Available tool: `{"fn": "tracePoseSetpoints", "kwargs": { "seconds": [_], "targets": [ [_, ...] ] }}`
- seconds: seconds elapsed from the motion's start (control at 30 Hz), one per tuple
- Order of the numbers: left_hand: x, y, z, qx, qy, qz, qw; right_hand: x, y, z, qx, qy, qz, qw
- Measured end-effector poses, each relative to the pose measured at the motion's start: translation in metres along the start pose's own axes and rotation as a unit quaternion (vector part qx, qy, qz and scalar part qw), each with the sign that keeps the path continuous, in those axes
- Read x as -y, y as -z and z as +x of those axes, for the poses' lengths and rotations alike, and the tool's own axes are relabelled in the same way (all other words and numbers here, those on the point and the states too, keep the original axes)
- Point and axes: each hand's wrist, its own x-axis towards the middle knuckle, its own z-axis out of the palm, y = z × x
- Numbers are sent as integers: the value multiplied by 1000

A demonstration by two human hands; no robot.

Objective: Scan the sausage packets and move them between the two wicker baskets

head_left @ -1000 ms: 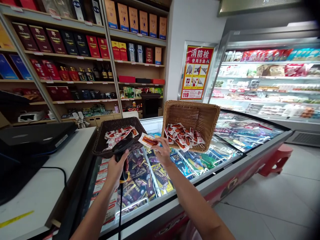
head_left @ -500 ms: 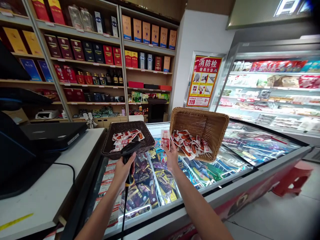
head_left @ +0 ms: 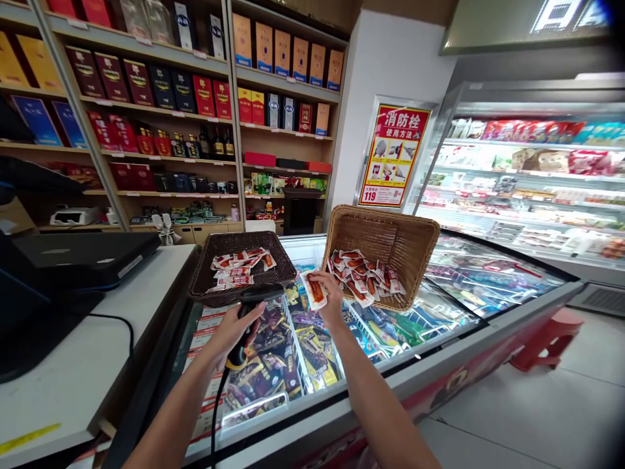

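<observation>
My left hand point(head_left: 239, 333) is wrapped round the handle of a black barcode scanner point(head_left: 258, 294), whose head points right and whose cable hangs down. In my right hand point(head_left: 331, 296) is a packaged sausage point(head_left: 315, 291) in a white-and-clear wrapper, gripped at its right edge with the sausage side showing. The scanner head is a short way left of this packet, apart from it. To the right, a tilted light-brown wicker basket point(head_left: 413, 241) holds several more wrapped sausages point(head_left: 359, 273). On the left, a dark-brown wicker basket point(head_left: 286, 260) holds several similar packets point(head_left: 239, 267).
Both baskets rest on a glass-topped chest freezer point(head_left: 469, 306) full of packaged goods. A white counter point(head_left: 161, 280) with a black device point(head_left: 83, 257) borders it on the left. A red stool point(head_left: 549, 339) stands on the floor at right; stocked shelves point(head_left: 195, 117) line the back.
My right hand has turned the packet from its printed red-and-white side to the sausage side. The scanner's head has swung from pointing up-right to nearly level. The view has shifted slightly.
</observation>
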Motion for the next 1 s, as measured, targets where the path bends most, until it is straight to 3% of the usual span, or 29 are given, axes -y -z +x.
{"fn": "tracePoseSetpoints", "kwargs": {
  "seconds": [0.17, 1.0],
  "targets": [
    [-3, 11, -1, 26, -1, 32, 999, -2, 5, 5, 53, 60, -19, 997],
    [-5, 4, 1, 23, -27, 31, 999, -1, 1, 7, 47, 13, -6, 999]
  ]
}}
